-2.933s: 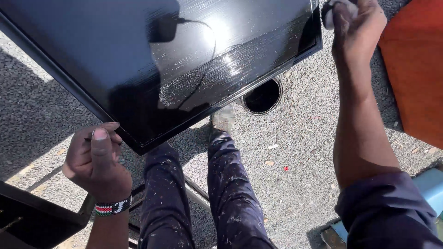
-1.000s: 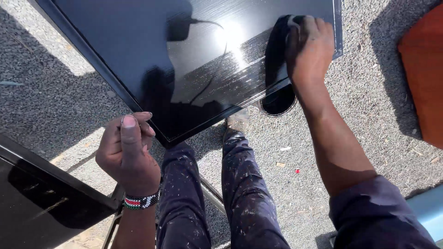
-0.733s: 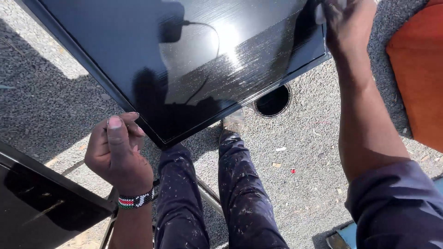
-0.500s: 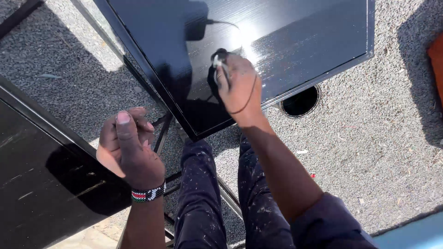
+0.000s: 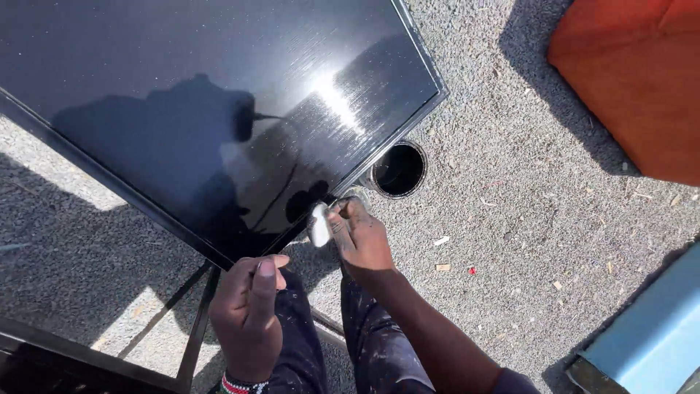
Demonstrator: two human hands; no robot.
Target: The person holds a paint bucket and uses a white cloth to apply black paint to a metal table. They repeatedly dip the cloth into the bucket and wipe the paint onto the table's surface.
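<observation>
A large glossy black panel (image 5: 189,109) lies flat in front of me, raised above the gravel, and fills the upper left. My left hand (image 5: 248,314) grips its near corner from below, thumb up against the edge. My right hand (image 5: 357,237) is closed around a small white pad (image 5: 319,225) and presses it against the panel's near right edge. My paint-speckled dark trousers (image 5: 379,343) show below both hands.
A black round tin (image 5: 398,169) stands open on the gravel just past the panel's right edge. An orange block (image 5: 634,80) is at the top right, a light blue object (image 5: 649,343) at the bottom right. A dark metal frame (image 5: 189,321) sits under the panel at lower left.
My right hand has slid the white pad from the far right side of the panel, across its middle, down to the near edge. My left hand has stayed on the near corner.
</observation>
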